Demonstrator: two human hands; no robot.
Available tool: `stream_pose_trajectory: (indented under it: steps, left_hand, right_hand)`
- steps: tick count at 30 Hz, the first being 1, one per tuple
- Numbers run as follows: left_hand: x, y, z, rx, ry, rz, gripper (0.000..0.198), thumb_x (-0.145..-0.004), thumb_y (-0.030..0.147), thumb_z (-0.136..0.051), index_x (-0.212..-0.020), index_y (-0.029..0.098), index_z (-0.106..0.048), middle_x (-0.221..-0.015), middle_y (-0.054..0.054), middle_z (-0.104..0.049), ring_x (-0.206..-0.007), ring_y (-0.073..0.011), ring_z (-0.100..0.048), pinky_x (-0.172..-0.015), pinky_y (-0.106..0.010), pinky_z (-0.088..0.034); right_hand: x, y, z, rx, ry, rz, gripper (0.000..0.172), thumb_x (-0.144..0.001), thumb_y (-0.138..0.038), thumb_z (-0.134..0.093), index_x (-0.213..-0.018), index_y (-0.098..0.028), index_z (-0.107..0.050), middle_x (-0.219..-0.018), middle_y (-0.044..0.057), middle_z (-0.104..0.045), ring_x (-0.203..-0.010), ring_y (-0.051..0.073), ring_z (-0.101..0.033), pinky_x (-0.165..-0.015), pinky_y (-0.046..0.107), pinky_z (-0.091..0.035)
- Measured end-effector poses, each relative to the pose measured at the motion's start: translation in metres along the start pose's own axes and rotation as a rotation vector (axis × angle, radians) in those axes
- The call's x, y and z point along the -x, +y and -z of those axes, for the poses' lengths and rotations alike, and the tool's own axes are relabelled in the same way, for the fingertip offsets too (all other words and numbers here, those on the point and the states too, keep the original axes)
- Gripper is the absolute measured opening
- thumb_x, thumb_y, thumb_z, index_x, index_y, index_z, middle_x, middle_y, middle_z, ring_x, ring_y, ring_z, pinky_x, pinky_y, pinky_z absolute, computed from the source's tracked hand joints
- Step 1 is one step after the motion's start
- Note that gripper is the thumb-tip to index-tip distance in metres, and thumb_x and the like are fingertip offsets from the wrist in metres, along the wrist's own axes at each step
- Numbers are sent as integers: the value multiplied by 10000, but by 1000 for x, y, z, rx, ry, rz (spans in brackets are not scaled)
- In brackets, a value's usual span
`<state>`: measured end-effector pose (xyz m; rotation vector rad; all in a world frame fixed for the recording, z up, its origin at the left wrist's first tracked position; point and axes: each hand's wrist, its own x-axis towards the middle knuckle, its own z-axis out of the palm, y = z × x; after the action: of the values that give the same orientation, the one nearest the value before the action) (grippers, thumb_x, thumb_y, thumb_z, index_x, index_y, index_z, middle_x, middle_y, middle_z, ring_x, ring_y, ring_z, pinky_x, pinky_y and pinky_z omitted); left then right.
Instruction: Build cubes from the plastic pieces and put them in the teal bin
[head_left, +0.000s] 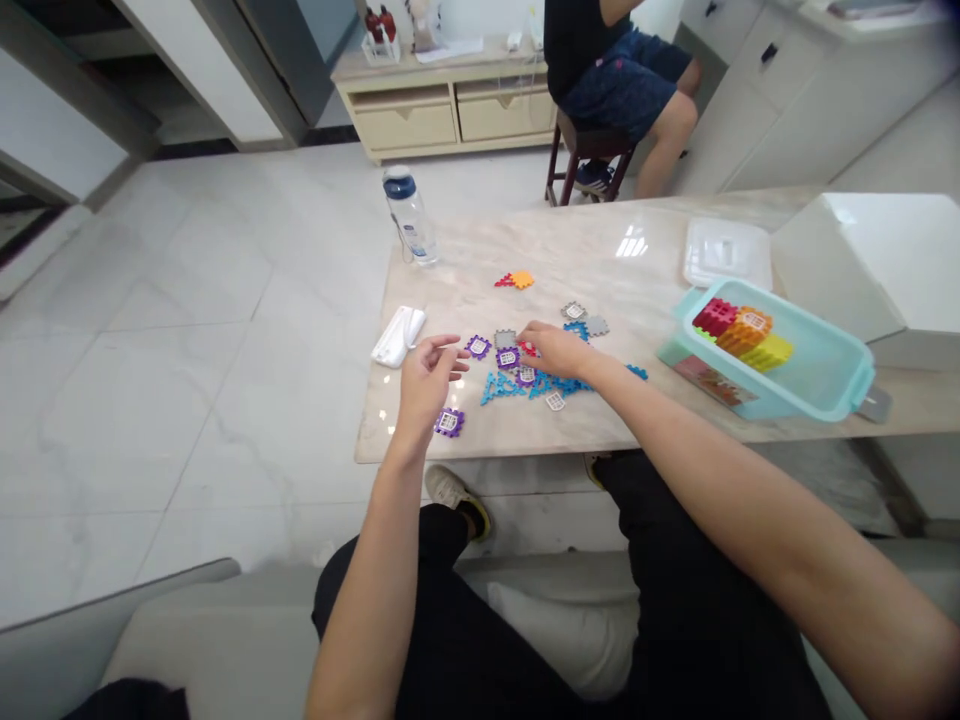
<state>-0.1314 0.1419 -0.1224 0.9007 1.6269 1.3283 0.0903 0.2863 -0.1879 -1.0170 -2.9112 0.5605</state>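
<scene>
Several small plastic interlocking tiles lie scattered on a marble table point(570, 255): purple squares point(478, 346), blue triangles point(501, 388), grey squares point(596, 324) and an orange and red pair point(517, 280). My right hand point(556, 348) rests over the middle of the pile, fingers curled onto a red tile point(528, 348). My left hand point(426, 378) hovers left of the pile, fingers loosely apart, holding nothing; a purple tile point(448, 421) lies just beside it.
A teal bin point(817, 375) at the right holds assembled red, orange and yellow cubes point(742, 332). Its clear lid point(726, 252) and a white box point(877, 260) lie behind. A water bottle point(410, 215) and a white packet point(398, 335) stand left. A person sits on a stool point(585, 150) beyond.
</scene>
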Motion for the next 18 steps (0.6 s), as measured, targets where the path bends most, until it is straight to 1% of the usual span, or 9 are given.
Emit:
stream_pose_trajectory:
  steps: [1,2,5,6,8,11,12,14,18]
  left_hand:
    - [5,-5,5,39,3,53,314,-912,381,-729,-1159,186,-722,-1023,-66,-808,-824,-142,-727,-767,-258,-547]
    - [11,-8,11,83,-22,101,315,-899,375,-749,-1150,186,-727,-1021,-64,-808,-829,-135,-725,-771,-249,-544]
    - [22,-8,29,209,-207,213,355,-916,422,-750,-1188,194,-737,-1021,-66,-812,-819,-138,-726,-769,-257,-558]
    - [22,-8,34,211,-233,222,354,-921,421,-750,-1191,192,-742,-1012,-66,-812,-808,-138,-723,-760,-257,-559]
    - [17,-9,43,192,-190,210,323,-911,375,-758,-1168,181,-748,-983,-62,-810,-792,-131,-713,-737,-244,-548]
    - [7,-14,47,256,-27,196,267,-884,295,-740,-1122,174,-735,-950,-45,-792,-771,-120,-693,-701,-227,-525]
    - [5,-15,47,297,5,198,256,-882,286,-725,-1113,175,-727,-945,-41,-784,-765,-120,-688,-695,-228,-521]
    - [3,-15,46,350,6,198,239,-885,289,-711,-1096,179,-717,-944,-39,-770,-764,-125,-681,-700,-239,-519]
    - [5,-11,44,314,-73,181,230,-880,302,-750,-1077,187,-722,-955,-50,-767,-795,-141,-677,-739,-271,-514]
  right_hand:
    - [-4,2,-5,16,-9,7,408,-1090,-397,-659,-1415,-157,-722,-1419,169,-698,-1259,286,-700,-1108,369,-532]
    - [-8,3,-9,34,-13,9,459,-1078,-449,-683,-1427,-153,-717,-1417,181,-692,-1281,311,-680,-1127,397,-526]
    - [-16,0,-19,75,-15,-21,612,-1021,-585,-742,-1444,-143,-717,-1410,223,-674,-1309,400,-624,-1141,488,-512]
    - [-18,-3,-21,75,-23,-30,630,-1008,-597,-755,-1444,-143,-720,-1414,229,-668,-1313,419,-610,-1139,507,-508]
    - [-20,-9,-23,64,-45,-26,596,-1015,-560,-757,-1445,-149,-722,-1437,224,-655,-1315,424,-597,-1139,517,-501]
    - [-20,-19,-25,89,-70,18,458,-1052,-402,-713,-1433,-149,-720,-1454,201,-661,-1306,386,-601,-1144,496,-496]
    - [-19,-22,-25,112,-76,28,423,-1054,-355,-697,-1420,-144,-723,-1434,196,-679,-1296,377,-607,-1141,491,-497]
    - [-20,-27,-25,149,-81,21,371,-1058,-316,-672,-1375,-137,-739,-1363,193,-725,-1265,367,-628,-1124,487,-505]
    - [-22,-33,-23,114,-63,-17,323,-1099,-341,-607,-1280,-146,-790,-1282,191,-781,-1218,347,-683,-1099,464,-522]
